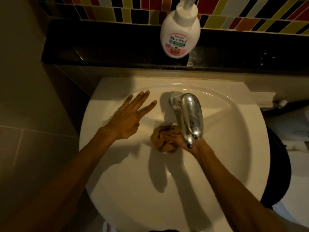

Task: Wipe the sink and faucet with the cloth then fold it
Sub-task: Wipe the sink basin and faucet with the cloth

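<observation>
A white round sink point(127, 186) fills the middle of the head view. Its chrome faucet point(190, 114) rises at the back and reaches out over the bowl. A bunched brown cloth point(163, 139) lies in the bowl under the spout, and my right hand point(189, 143) grips it, partly hidden behind the faucet. My left hand point(130, 118) hovers flat over the sink's left rim with fingers spread, holding nothing.
A white pump soap bottle point(180, 34) stands on a black ledge point(100, 46) behind the sink. Coloured mosaic tiles point(250, 12) cover the wall above. A grey tiled wall point(25, 81) is on the left. A dark round object point(277, 173) sits low at the right.
</observation>
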